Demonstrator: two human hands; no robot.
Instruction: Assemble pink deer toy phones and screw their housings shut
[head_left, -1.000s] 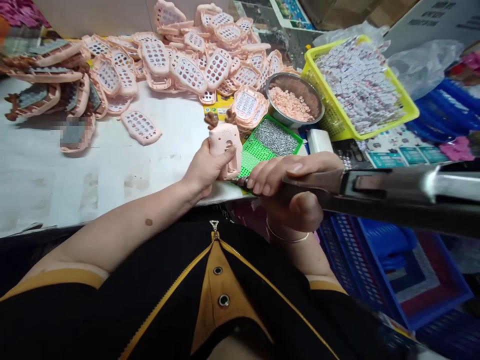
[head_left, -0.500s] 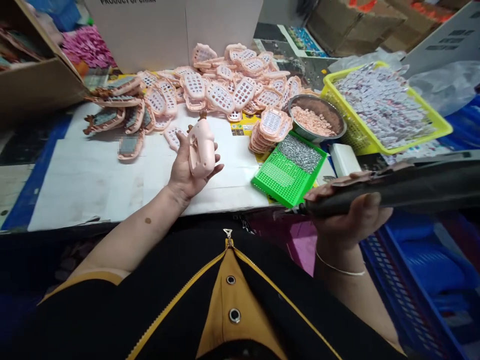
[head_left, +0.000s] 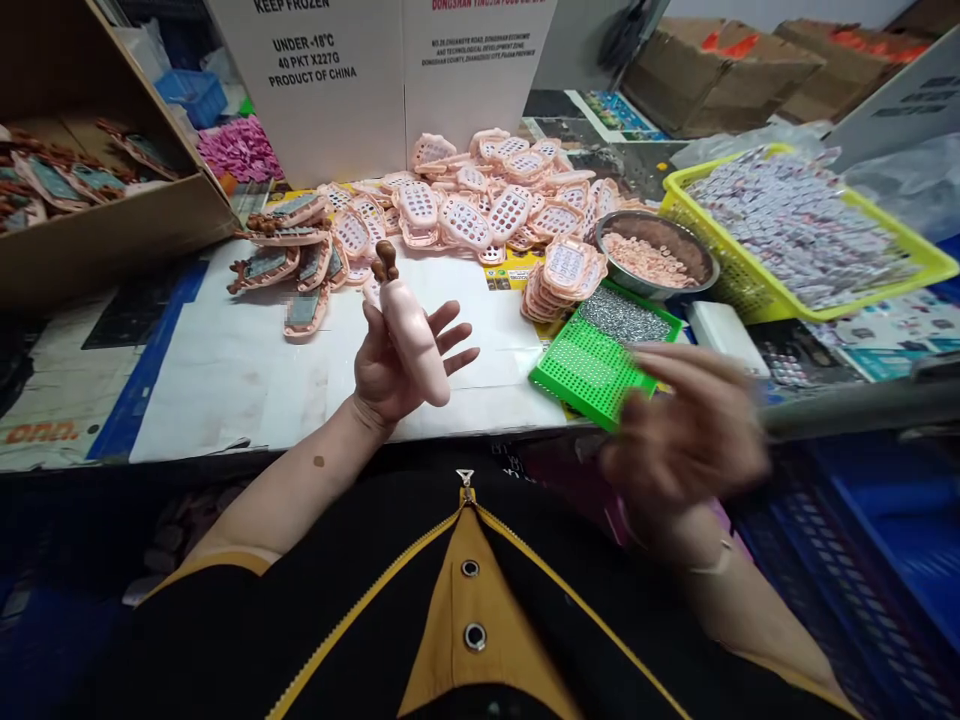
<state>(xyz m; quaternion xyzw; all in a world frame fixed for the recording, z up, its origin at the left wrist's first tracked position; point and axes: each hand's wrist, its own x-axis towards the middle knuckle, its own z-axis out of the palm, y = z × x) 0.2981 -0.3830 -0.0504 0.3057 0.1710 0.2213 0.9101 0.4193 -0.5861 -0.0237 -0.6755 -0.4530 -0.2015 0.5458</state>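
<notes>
My left hand (head_left: pixel 390 375) holds a pale pink plastic toy casing (head_left: pixel 417 345) with brown antler-like knobs on top. The thumb clasps it against the palm, and several fingers stretch out beyond it. Motion smears my right hand (head_left: pixel 686 430) at the near right, over the front corner of a green perforated tray (head_left: pixel 574 375); whether its fingers hold anything is unclear. Small silvery screws (head_left: pixel 626 318) fill the tray's far part. Behind my left hand lie assembled pink pieces with grey panels (head_left: pixel 306 312) and brown knobs.
Pink keypad shells (head_left: pixel 465 222) are heaped along the back, with a stack (head_left: pixel 562 275) beside the tray. A metal bowl (head_left: pixel 709 265) holds small pink parts. White pieces fill a yellow basket (head_left: pixel 784 300). Cardboard boxes (head_left: pixel 112 235) stand left and behind.
My right hand has let go of the dark cylindrical tool, which is out of view now, and has come inward. My left hand has turned the pink casing. The view has shifted.
</notes>
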